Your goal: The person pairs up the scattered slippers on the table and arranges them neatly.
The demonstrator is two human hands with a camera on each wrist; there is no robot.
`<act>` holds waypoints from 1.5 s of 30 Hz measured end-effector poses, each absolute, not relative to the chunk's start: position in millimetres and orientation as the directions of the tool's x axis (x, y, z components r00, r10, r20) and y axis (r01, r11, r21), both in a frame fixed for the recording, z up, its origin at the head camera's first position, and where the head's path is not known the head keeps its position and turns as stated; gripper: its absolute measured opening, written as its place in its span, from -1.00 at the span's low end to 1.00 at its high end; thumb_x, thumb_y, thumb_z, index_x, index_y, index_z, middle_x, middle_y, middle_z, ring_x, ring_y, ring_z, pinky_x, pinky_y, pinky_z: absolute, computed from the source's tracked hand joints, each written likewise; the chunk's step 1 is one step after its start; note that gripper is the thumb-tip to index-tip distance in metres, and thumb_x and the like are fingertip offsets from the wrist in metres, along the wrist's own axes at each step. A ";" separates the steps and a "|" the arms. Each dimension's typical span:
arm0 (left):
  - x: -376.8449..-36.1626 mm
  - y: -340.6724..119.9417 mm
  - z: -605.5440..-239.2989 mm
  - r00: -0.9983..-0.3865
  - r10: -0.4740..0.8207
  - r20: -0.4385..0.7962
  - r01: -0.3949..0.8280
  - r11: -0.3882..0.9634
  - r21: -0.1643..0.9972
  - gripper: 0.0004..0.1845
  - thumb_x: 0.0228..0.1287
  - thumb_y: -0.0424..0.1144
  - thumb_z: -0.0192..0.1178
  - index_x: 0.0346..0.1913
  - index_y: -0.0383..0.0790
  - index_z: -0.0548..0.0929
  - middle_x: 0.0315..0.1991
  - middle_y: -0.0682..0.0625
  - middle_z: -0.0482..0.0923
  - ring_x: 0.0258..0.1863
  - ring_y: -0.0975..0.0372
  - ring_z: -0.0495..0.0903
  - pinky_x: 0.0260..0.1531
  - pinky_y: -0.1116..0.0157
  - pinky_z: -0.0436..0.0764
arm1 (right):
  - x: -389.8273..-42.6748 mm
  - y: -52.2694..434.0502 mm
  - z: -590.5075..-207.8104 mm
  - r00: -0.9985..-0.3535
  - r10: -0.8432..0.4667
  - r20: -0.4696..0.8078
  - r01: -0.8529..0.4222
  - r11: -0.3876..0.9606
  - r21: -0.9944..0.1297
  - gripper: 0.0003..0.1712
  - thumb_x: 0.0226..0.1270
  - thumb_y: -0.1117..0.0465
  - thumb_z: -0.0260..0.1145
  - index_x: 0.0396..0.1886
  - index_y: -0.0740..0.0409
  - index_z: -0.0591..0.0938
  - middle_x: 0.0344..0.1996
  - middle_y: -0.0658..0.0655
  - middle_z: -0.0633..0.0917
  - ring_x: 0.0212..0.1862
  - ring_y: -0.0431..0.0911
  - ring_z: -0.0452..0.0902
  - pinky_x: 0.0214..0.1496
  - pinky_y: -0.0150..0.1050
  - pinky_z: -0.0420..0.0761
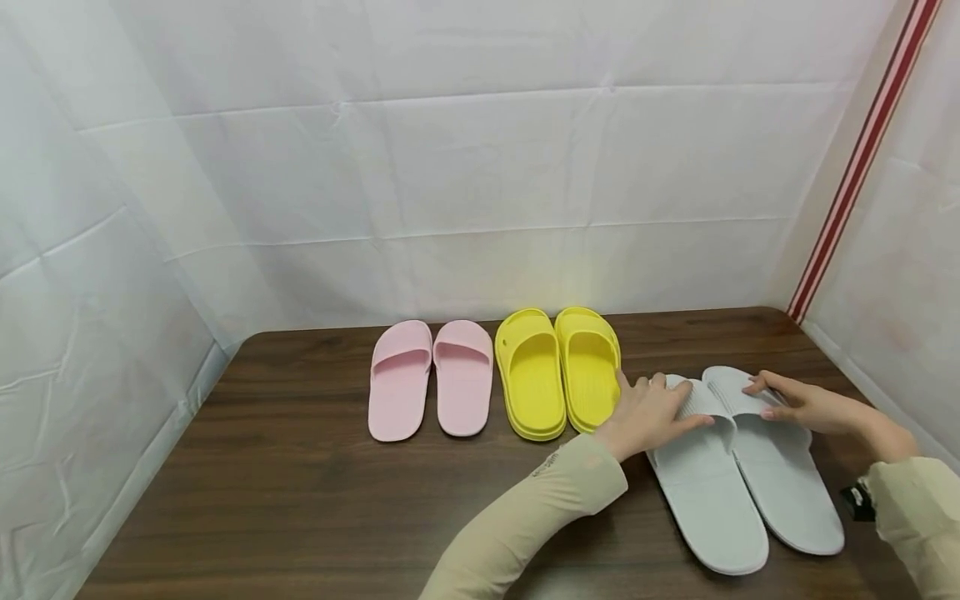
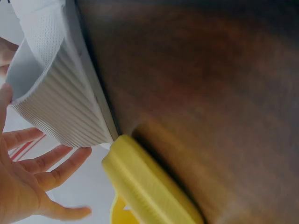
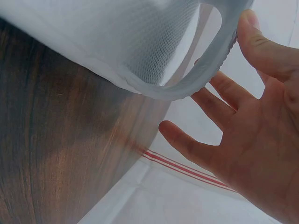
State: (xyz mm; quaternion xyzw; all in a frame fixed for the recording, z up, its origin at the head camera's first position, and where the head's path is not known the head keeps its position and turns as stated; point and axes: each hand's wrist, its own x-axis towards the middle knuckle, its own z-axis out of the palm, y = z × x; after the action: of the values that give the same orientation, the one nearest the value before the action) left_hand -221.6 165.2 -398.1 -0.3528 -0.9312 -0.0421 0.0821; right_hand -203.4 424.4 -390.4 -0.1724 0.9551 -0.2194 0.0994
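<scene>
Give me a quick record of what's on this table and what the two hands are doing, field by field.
Surface: dark wooden table, white sheets behind
Pink slippers: side by side, far left
Yellow slippers: side by side, middle
White slippers: side by side, right, angled
Left hand: fingers straight, resting on the left white slipper's strap
Right hand: fingers straight, resting on the right white slipper's strap

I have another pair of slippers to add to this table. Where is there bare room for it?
The widest bare patch of table lies left of and in front of the pink slippers. A smaller one lies behind the white slippers, toward the back right corner. It is crowded where the left hand lies between the yellow slippers and the white pair.
</scene>
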 end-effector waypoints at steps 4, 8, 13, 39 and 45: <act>-220.9 163.9 -402.4 -0.735 0.657 0.166 0.664 0.747 -0.014 -0.49 0.15 0.37 -0.31 -0.02 0.23 0.43 -0.08 0.13 0.48 -0.07 0.21 0.51 0.13 -0.22 0.11 | -204.0 420.8 -390.6 -0.916 -0.385 -0.116 -0.282 0.820 -0.498 -0.64 0.24 0.12 0.14 -0.03 0.19 0.37 0.14 0.54 0.26 0.15 0.46 0.14 -0.05 0.19 0.37; -219.8 161.1 -403.3 -0.720 0.671 0.177 0.675 0.736 -0.042 -0.55 0.20 0.32 -0.30 -0.07 0.21 0.45 -0.07 0.14 0.47 -0.07 0.23 0.51 0.12 -0.25 0.11 | -204.1 420.4 -391.7 -0.917 -0.384 -0.111 -0.280 0.816 -0.506 -0.62 0.27 0.09 0.10 -0.01 0.21 0.34 0.16 0.56 0.21 0.23 0.38 0.11 -0.04 0.21 0.34; -216.3 156.9 -402.8 -0.705 0.687 0.178 0.688 0.723 -0.063 -0.63 0.26 0.25 -0.28 -0.08 0.20 0.41 -0.08 0.14 0.44 -0.07 0.23 0.49 0.13 -0.23 0.12 | -198.9 415.8 -390.7 -0.934 -0.336 -0.124 -0.240 0.845 -0.478 -0.55 0.32 0.04 0.04 0.08 0.22 0.32 0.20 0.56 0.17 0.17 0.49 0.08 -0.04 0.28 0.30; -137.4 135.5 -391.1 -0.407 0.910 0.083 0.827 0.405 -0.389 -0.63 0.25 0.17 -0.13 0.10 0.30 0.37 -0.05 0.21 0.37 -0.03 0.28 0.37 0.12 -0.19 0.15 | -117.0 411.3 -413.0 -0.927 -0.320 0.197 -0.331 0.944 -0.023 -0.58 -0.09 0.14 0.42 -0.16 0.07 0.55 -0.21 0.10 0.53 -0.49 -0.38 0.38 -0.60 -0.44 0.33; -132.4 133.6 -395.6 -0.359 0.931 0.058 0.844 0.351 -0.405 -0.62 0.22 0.27 -0.18 0.04 0.32 0.39 -0.08 0.25 0.36 -0.06 0.31 0.37 0.13 -0.19 0.13 | -105.6 415.7 -424.4 -0.843 -0.416 0.340 -0.421 0.905 0.062 -0.49 -0.36 0.13 0.53 -0.26 -0.04 0.57 -0.27 0.01 0.53 -0.46 -0.36 0.43 -0.61 -0.43 0.36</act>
State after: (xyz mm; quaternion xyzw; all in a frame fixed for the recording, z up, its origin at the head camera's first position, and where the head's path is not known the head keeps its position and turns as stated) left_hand -132.4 133.6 -395.6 -0.5481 -0.8098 0.1549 0.1409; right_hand -105.6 415.7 -424.4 -0.2181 0.9600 -0.0073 -0.1753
